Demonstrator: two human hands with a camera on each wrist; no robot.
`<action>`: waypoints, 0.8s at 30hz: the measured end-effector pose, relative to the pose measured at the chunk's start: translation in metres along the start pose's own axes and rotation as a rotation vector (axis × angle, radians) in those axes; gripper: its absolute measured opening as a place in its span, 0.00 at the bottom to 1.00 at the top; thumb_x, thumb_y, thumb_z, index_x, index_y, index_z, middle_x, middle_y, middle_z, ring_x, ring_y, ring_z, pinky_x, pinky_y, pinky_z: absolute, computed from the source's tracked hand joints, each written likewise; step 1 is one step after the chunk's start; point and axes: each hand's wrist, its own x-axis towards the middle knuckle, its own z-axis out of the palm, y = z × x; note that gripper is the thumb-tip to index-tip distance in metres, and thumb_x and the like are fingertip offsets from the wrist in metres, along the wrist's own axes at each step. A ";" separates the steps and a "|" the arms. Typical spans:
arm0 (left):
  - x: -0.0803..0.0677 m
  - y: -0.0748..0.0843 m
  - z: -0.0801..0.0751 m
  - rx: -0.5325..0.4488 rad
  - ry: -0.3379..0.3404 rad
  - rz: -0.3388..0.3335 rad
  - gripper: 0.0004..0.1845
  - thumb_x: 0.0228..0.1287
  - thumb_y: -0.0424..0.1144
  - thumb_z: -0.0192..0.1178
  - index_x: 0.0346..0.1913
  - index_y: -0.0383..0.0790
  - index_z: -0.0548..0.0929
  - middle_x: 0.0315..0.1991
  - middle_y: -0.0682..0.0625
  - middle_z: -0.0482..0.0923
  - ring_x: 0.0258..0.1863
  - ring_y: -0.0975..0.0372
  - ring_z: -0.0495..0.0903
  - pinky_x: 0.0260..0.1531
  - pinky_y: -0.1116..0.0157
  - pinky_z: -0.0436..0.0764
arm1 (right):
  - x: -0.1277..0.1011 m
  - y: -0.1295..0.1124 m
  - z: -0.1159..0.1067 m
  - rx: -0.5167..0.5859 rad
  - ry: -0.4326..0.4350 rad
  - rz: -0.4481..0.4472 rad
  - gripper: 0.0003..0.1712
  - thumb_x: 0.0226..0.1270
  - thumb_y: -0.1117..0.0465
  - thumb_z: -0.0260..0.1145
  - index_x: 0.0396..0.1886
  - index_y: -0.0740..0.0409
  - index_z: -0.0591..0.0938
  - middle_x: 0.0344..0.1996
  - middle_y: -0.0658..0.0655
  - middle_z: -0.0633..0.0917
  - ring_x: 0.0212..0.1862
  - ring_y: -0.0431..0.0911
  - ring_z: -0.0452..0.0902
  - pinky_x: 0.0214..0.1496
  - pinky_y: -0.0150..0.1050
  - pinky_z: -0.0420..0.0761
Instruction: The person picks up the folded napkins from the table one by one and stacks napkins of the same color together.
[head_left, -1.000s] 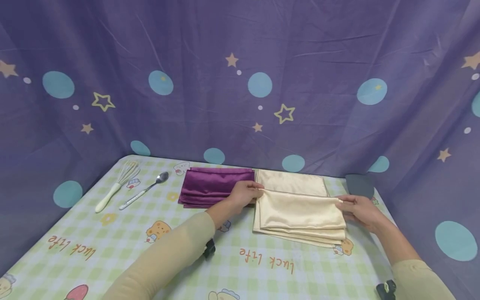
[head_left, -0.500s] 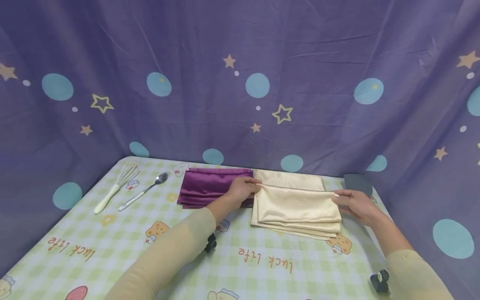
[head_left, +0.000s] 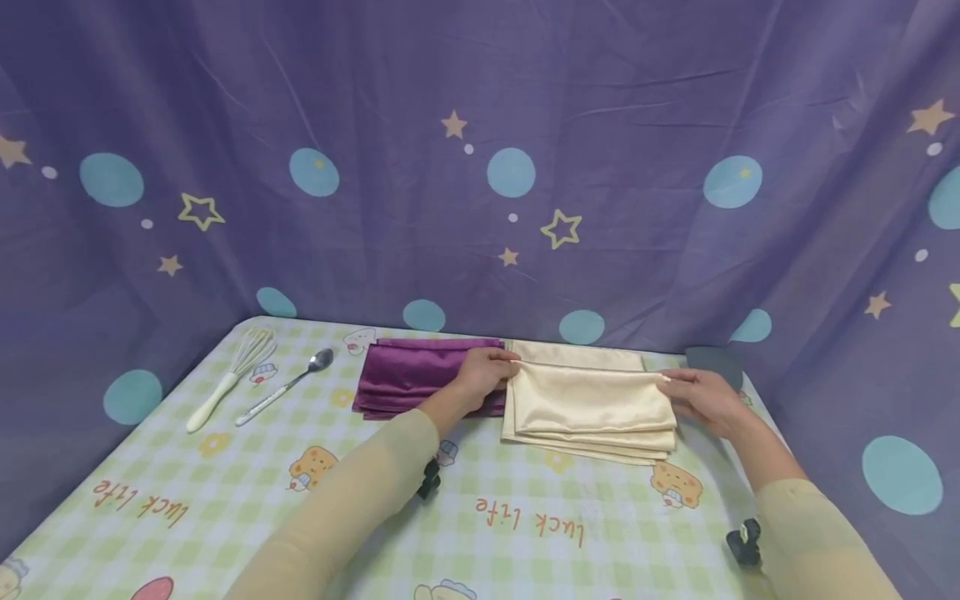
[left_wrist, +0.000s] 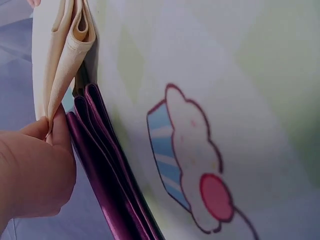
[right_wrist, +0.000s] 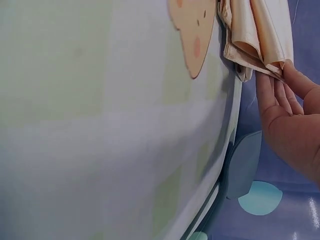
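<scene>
Head view: both hands, left (head_left: 483, 372) and right (head_left: 701, 398), pinch the cream cloth's (head_left: 592, 400) far corners; it looks soft, slippery.

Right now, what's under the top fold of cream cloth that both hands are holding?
Under the top fold lie more cream layers, stacked and stepped along the near edge, on the checked tablecloth. The left hand and right hand pinch its far corners. What lies between the layers is hidden.
</scene>
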 end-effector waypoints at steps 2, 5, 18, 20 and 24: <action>0.001 0.000 -0.001 0.006 0.003 0.002 0.12 0.66 0.24 0.63 0.51 0.25 0.84 0.46 0.37 0.85 0.39 0.58 0.85 0.43 0.62 0.87 | 0.002 -0.001 0.000 0.005 0.004 0.001 0.41 0.77 0.55 0.62 0.75 0.75 0.57 0.70 0.75 0.66 0.52 0.37 0.80 0.60 0.38 0.80; 0.004 -0.002 -0.002 0.020 0.016 0.006 0.12 0.66 0.25 0.64 0.51 0.26 0.84 0.46 0.38 0.86 0.40 0.58 0.85 0.43 0.62 0.86 | 0.006 -0.003 0.001 0.015 0.015 0.007 0.40 0.77 0.55 0.63 0.75 0.75 0.58 0.70 0.75 0.66 0.51 0.36 0.80 0.59 0.38 0.80; 0.019 -0.003 -0.002 -0.018 0.052 0.022 0.11 0.65 0.22 0.63 0.49 0.23 0.84 0.44 0.37 0.85 0.34 0.62 0.82 0.38 0.65 0.86 | 0.020 -0.008 0.003 0.006 0.072 0.014 0.38 0.76 0.56 0.63 0.75 0.73 0.61 0.69 0.73 0.69 0.46 0.33 0.81 0.56 0.34 0.81; 0.020 -0.003 -0.002 -0.012 0.058 0.021 0.11 0.65 0.22 0.63 0.49 0.23 0.84 0.43 0.38 0.85 0.33 0.63 0.82 0.38 0.66 0.86 | 0.022 -0.009 0.004 0.001 0.079 0.017 0.38 0.76 0.56 0.63 0.75 0.73 0.62 0.68 0.73 0.70 0.45 0.32 0.81 0.55 0.34 0.82; 0.023 -0.004 -0.001 0.000 0.070 0.021 0.10 0.65 0.22 0.63 0.48 0.24 0.85 0.43 0.38 0.85 0.34 0.62 0.82 0.38 0.66 0.86 | 0.027 -0.008 0.003 0.021 0.084 0.016 0.37 0.76 0.58 0.64 0.74 0.74 0.62 0.62 0.67 0.77 0.44 0.32 0.81 0.54 0.33 0.82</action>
